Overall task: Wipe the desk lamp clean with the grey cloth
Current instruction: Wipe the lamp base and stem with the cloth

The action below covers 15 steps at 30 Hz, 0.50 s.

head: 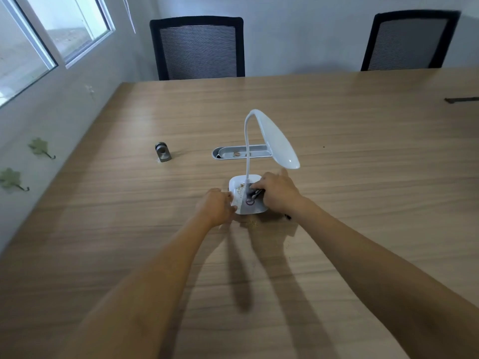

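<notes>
A white desk lamp (278,141) stands in the middle of the wooden table, its neck curving up and its head hanging toward me. Its square base (237,186) carries small brown crumbs. My right hand (278,194) presses a bunched grey cloth (251,194) onto the base, just in front of the neck. My left hand (216,206) grips the base's left edge, fingers curled around it. More crumbs lie on the table just in front of the base.
A grey oblong tray (233,152) sits behind the lamp. A small metal object (162,152) stands to the left. Two black mesh chairs (198,47) line the table's far side. A dark item (461,100) lies at the far right edge.
</notes>
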Each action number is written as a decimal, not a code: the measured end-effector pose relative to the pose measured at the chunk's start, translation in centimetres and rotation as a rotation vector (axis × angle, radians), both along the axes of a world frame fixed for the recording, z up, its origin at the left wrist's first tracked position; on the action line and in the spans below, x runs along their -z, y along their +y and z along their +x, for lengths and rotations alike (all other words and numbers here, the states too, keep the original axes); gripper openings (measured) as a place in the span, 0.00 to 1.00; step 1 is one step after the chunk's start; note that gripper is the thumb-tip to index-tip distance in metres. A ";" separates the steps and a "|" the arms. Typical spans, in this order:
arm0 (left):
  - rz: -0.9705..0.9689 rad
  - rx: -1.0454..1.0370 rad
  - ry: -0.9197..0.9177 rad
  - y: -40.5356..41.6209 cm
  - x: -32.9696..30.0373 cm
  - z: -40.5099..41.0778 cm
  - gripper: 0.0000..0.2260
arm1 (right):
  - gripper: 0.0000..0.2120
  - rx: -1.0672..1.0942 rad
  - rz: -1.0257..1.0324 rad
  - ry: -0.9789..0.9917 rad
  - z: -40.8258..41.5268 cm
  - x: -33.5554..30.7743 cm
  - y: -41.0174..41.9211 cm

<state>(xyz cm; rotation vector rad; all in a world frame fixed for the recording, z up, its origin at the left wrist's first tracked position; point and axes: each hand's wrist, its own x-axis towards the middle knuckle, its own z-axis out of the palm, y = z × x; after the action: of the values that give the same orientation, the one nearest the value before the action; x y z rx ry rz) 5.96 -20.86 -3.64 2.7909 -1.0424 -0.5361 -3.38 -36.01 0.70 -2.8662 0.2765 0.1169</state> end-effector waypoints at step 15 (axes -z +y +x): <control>0.064 0.009 -0.054 -0.1 -0.4 -0.4 0.21 | 0.20 0.038 0.054 0.028 -0.4 -1.2 -0.6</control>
<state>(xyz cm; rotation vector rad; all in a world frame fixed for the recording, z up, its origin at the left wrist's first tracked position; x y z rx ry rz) 5.60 -20.98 -3.22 2.8725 -1.0670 -0.5068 -3.79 -36.66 1.92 -2.8064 0.3284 0.1546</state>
